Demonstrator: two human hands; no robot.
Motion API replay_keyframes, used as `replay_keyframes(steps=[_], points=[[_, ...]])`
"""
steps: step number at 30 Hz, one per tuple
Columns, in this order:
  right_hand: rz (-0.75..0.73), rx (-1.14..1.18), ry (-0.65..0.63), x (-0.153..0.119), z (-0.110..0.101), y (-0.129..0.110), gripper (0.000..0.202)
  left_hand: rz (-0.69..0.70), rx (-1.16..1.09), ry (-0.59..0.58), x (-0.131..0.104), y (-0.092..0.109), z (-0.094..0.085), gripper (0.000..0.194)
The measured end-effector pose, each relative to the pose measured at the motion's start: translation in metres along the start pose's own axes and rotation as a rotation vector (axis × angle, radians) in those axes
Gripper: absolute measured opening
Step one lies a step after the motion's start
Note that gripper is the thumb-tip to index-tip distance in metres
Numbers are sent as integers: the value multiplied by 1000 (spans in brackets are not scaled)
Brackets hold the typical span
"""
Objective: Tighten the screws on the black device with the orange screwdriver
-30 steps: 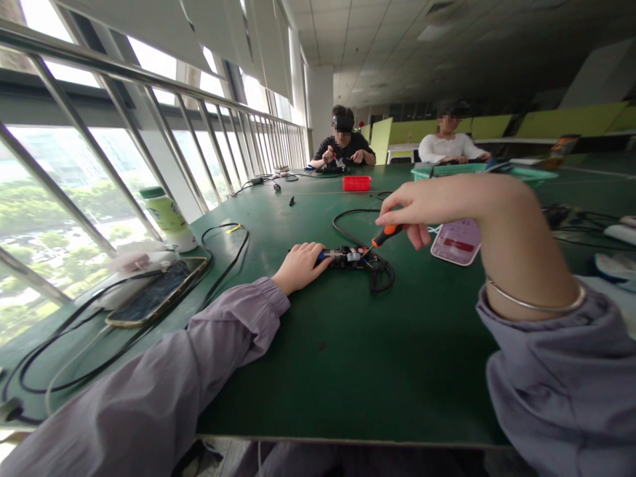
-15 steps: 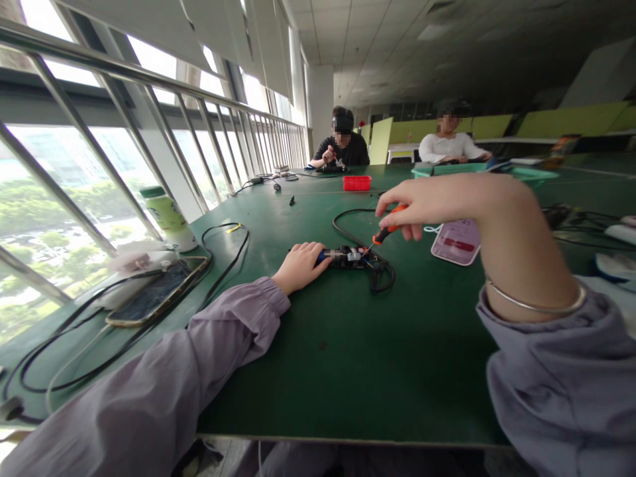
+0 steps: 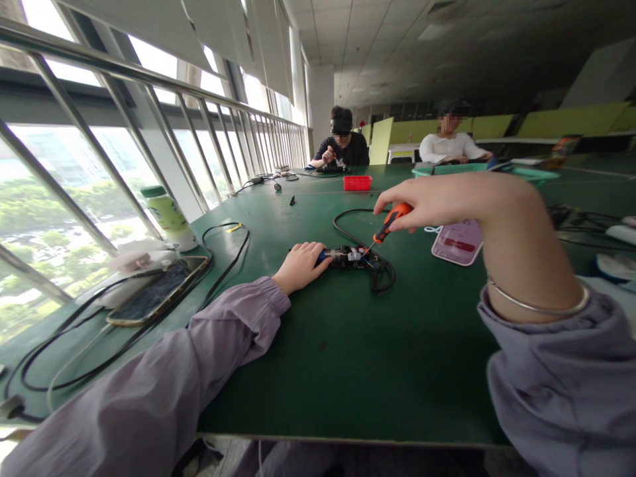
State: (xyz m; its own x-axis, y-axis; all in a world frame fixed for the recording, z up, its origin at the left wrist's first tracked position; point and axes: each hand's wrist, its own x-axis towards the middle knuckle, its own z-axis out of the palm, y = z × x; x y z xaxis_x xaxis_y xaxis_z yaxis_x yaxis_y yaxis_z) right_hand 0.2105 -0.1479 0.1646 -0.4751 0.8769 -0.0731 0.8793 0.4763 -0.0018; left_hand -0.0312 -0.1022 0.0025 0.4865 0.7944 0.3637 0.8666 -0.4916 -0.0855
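Observation:
My left hand (image 3: 304, 265) is closed over the left end of a slim black and blue device (image 3: 342, 257), which lies on the green table. Its inner parts and some thin wires show at the right end, and a black cable (image 3: 342, 225) loops behind it. In my right hand (image 3: 422, 202) is a screwdriver (image 3: 392, 222) with an orange and black handle, gripped by the fingertips. The screwdriver slants down to the left, its tip at the wired end of the device. What exactly the tip touches is too small to tell.
A pink-screened phone (image 3: 458, 242) lies right of the device. Another phone (image 3: 159, 291), cables and a green bottle (image 3: 169, 217) are at the left by the railing. Farther back stand a red basket (image 3: 358, 183) and a teal basket (image 3: 422, 171); two people sit beyond.
The fingers of my right hand have shifted on the screwdriver handle, so more of the orange part shows. My left hand and the device have stayed in place.

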Motion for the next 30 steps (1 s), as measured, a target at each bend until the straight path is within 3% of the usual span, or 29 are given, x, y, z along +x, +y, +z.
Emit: replay_keyframes(steps=[4, 10, 17, 22, 27, 30], points=[[91, 118, -128, -1, 0, -2, 42, -2, 7, -1, 0, 0, 1, 38], [-12, -6, -2, 2, -1, 2, 41, 4, 8, 5, 1, 0, 2, 37], [85, 124, -132, 1, -1, -1, 42, 3, 1, 12, 2, -1, 3, 37], [-20, -31, 16, 3, 0, 3, 39, 7, 6, 16, 1, -2, 4, 37], [98, 110, -137, 1, 0, -2, 42, 5, 5, 13, 1, -1, 3, 37], [64, 95, -103, 2, -1, -2, 39, 6, 1, 13, 1, -1, 2, 37]])
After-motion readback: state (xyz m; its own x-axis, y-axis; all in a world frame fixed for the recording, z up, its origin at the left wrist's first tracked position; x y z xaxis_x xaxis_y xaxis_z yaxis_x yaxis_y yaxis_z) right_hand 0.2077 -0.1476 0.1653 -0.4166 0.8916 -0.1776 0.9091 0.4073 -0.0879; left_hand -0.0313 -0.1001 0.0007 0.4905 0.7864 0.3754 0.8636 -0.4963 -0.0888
